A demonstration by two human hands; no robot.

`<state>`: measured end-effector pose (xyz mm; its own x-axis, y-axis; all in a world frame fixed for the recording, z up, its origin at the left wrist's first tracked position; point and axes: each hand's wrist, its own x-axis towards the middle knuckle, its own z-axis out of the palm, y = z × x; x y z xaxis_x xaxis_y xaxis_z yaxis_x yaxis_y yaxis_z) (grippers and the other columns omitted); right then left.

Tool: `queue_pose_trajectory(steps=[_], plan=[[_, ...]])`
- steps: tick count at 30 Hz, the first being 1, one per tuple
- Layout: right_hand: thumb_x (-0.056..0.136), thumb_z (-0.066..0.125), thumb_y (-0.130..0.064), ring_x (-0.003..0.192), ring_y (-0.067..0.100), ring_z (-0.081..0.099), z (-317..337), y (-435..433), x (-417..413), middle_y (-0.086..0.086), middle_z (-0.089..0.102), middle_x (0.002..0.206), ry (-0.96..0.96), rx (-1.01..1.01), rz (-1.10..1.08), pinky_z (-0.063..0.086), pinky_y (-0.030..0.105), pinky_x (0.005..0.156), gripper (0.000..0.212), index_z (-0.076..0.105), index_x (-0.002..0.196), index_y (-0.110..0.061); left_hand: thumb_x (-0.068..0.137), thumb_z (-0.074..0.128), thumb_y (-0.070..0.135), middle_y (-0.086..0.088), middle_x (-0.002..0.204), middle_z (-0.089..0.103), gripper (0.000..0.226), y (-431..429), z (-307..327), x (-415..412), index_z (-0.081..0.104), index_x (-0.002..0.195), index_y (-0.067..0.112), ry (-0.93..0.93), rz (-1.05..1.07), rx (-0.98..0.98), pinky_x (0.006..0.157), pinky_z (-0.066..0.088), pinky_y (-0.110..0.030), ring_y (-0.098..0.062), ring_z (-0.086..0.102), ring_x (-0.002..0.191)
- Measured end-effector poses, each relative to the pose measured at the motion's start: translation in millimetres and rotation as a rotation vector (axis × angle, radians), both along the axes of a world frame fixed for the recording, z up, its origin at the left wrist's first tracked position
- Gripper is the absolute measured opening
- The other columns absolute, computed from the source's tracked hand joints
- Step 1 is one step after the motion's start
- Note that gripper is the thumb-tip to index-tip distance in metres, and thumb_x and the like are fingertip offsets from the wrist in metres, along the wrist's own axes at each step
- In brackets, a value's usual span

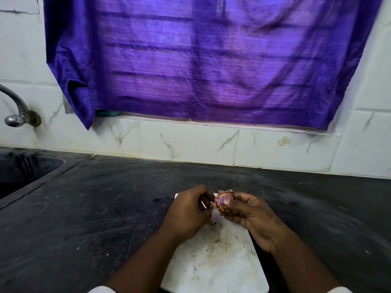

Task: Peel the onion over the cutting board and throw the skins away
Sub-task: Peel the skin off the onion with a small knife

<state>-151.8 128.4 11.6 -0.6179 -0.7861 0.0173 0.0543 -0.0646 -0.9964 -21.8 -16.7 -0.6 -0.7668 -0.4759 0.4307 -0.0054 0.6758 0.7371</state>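
Observation:
A small reddish-purple onion (220, 203) with papery skin partly torn away is held above the far end of a white cutting board (215, 261). My right hand (251, 216) grips the onion, its thumb pressed on the bared purple flesh. My left hand (188, 210) hovers just left of the onion with its fingers curled; what it pinches is hidden behind the fingers. A small scrap of skin (64, 223) cannot be made out, but one bit (212, 223) lies on the board under the left hand.
The board lies on a dark stone counter (95, 208). A sink (23, 172) is set in at the far left, with a metal tap (17, 111) on the tiled wall above it. A purple curtain (211, 60) hangs over the window behind.

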Motion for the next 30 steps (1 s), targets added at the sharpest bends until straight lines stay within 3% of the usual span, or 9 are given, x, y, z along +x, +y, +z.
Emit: queue_pose_trajectory(steps=[2,6,8,11,15,17,23,27,30], plan=[[0.082,0.078,-0.015,0.097,0.025,0.075,-0.6,0.0,-0.5,0.012,0.080,0.106,-0.002,0.003,-0.003,0.058,0.036,0.089,0.029,0.077,0.110,-0.010,0.077,0.079,0.002,0.006,0.091,0.069,0.029,-0.4,-0.4,-0.7,0.066,0.094,0.022,0.028,-0.018,0.006,0.057,0.057,-0.029,-0.012,0.065,0.077],[0.073,0.083,-0.021,0.101,0.030,0.074,-2.5,-0.3,-2.1,0.014,0.080,0.106,0.005,0.008,-0.021,0.058,0.040,0.093,0.038,0.077,0.109,-0.009,0.075,0.077,-0.007,0.001,0.098,0.063,0.032,-0.3,1.0,-0.9,0.062,0.088,0.018,0.086,-0.050,0.055,0.055,0.053,-0.022,-0.025,0.061,0.082],[0.066,0.084,-0.026,0.098,0.027,0.075,-2.8,-0.7,-2.4,0.014,0.080,0.106,0.021,0.009,-0.033,0.059,0.038,0.088,0.045,0.078,0.108,-0.010,0.079,0.067,-0.014,-0.003,0.098,0.065,0.029,1.2,3.5,0.7,0.064,0.091,0.012,0.087,-0.079,0.080,0.056,0.051,-0.016,-0.017,0.063,0.078],[0.065,0.085,-0.030,0.095,0.024,0.075,-2.0,-0.5,-1.8,0.011,0.081,0.106,0.041,0.010,-0.029,0.057,0.032,0.082,0.048,0.078,0.108,-0.012,0.079,0.052,-0.019,0.006,0.094,0.071,0.040,0.2,3.0,1.5,0.069,0.094,0.014,0.064,-0.078,0.072,0.065,0.049,-0.014,-0.004,0.064,0.082],[0.066,0.084,-0.031,0.096,0.024,0.075,-0.5,0.8,-0.2,0.011,0.081,0.106,0.056,0.004,-0.013,0.057,0.034,0.085,0.046,0.079,0.108,-0.014,0.096,0.060,0.007,0.007,0.090,0.075,0.021,-0.3,1.7,-0.8,0.075,0.094,0.022,0.126,-0.015,0.089,0.075,0.058,-0.029,-0.005,0.068,0.084],[0.069,0.084,-0.028,0.092,0.023,0.075,0.0,1.4,0.5,0.014,0.080,0.104,0.063,0.010,-0.013,0.058,0.035,0.085,0.040,0.079,0.106,-0.013,0.094,0.069,0.017,0.010,0.091,0.077,0.015,1.4,3.0,-0.6,0.078,0.100,0.027,0.146,-0.006,0.071,0.075,0.059,-0.028,-0.004,0.070,0.084],[0.079,0.082,-0.018,0.088,0.020,0.075,0.1,2.3,2.8,0.013,0.081,0.099,0.083,0.016,-0.015,0.057,0.034,0.081,0.022,0.081,0.100,-0.014,0.088,0.078,0.017,0.012,0.096,0.081,0.022,-0.2,2.7,0.1,0.082,0.108,0.025,0.168,-0.003,-0.120,0.078,0.062,-0.025,0.001,0.073,0.086],[0.079,0.082,-0.018,0.084,0.020,0.074,-0.6,1.4,3.5,0.014,0.081,0.094,0.099,0.026,-0.016,0.057,0.031,0.077,0.021,0.081,0.098,-0.010,0.086,0.079,0.018,0.009,0.091,0.081,0.018,1.8,4.4,3.2,0.082,0.103,0.024,0.190,0.053,-0.336,0.071,0.057,-0.013,-0.001,0.071,0.081],[0.079,0.082,-0.018,0.080,0.019,0.073,-2.7,0.3,2.9,0.016,0.080,0.091,0.108,0.026,-0.025,0.058,0.030,0.074,0.021,0.079,0.097,-0.005,0.085,0.076,0.023,0.009,0.086,0.080,0.013,5.0,5.6,4.4,0.081,0.096,0.025,0.197,0.094,-0.438,0.067,0.058,-0.019,-0.003,0.071,0.077]])
